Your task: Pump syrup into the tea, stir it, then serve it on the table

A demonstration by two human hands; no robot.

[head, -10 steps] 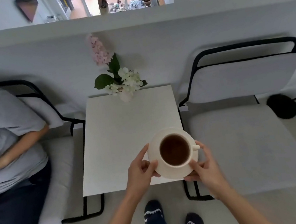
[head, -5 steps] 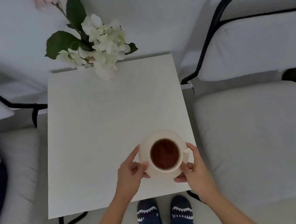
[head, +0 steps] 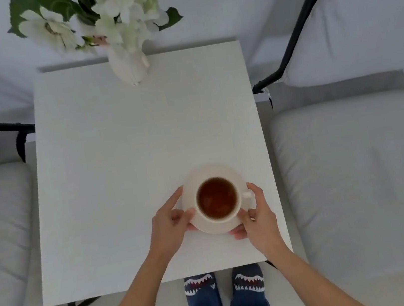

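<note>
Since half a second ago, your two hands have carried the saucer (head: 235,172) and its cup (head: 217,199) further in over the table (head: 129,163), and the view has closed in on the tabletop. Your left hand (head: 170,223) is partly curled on the saucer's left rim, forefinger stretched along the edge, thumb on top, the remaining fingers tucked under. Your right hand (head: 258,213) pinches the rim on the right, just beside the cup handle, thumb on top and fingers beneath. The cup stands upright on the saucer, filled with dark tea (head: 216,197), near the table's front edge and right of centre.

You cannot tell whether the saucer is resting on the table or held just above it; your fingers hide its underside. The flowers (head: 106,12) in the white vase (head: 130,66) at the far edge are cut off at the top. Cushioned chairs (head: 362,181) flank the table, both cropped by the frame.
</note>
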